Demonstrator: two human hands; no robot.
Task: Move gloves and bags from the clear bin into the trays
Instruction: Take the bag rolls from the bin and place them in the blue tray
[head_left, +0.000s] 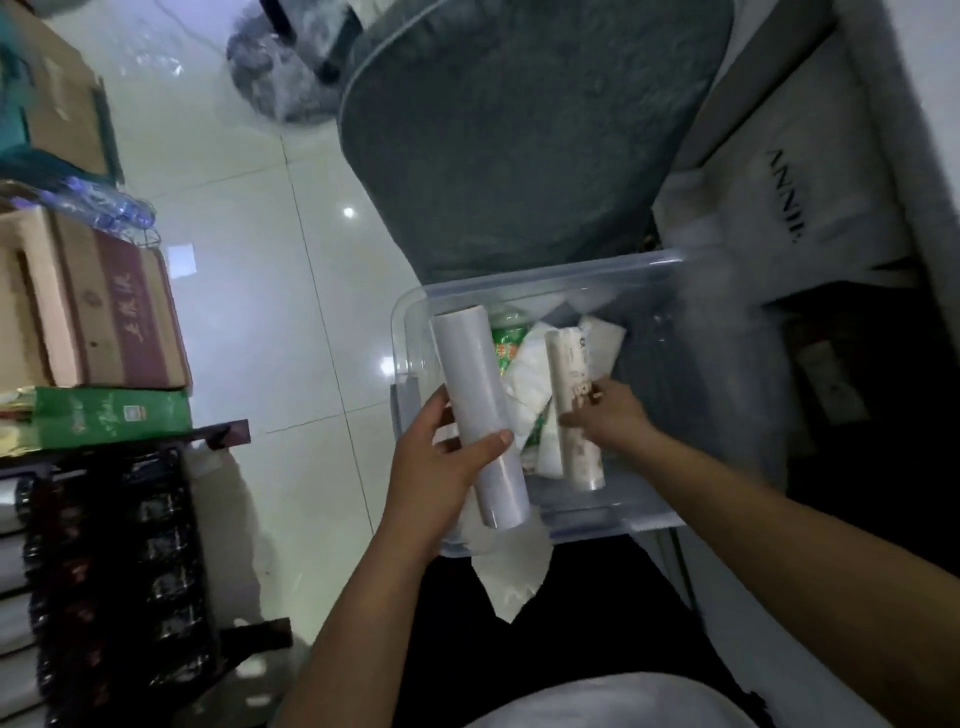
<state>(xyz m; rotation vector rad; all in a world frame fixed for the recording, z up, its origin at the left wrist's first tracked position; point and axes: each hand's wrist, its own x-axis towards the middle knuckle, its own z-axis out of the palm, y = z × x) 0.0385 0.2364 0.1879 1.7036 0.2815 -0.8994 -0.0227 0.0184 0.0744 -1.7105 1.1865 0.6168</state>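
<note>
Two hands working over the clear bin (410, 317) — left hand (441, 467) gripping a pale roll (480, 410), right hand (613, 415) closing on a printed roll (574, 410) — best lifting straight up, clearing the rim.

Bare forearms, no sleeves or rings in view; white top (613, 701), black trousers (571, 623)

Pale tiled floor (249, 322) bears cardboard boxes (98, 306).

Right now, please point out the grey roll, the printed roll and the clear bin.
grey roll (475, 395), head view, middle of tube.
printed roll (571, 374), head view, upper wrapper.
clear bin (545, 280), head view, far rim.
</note>
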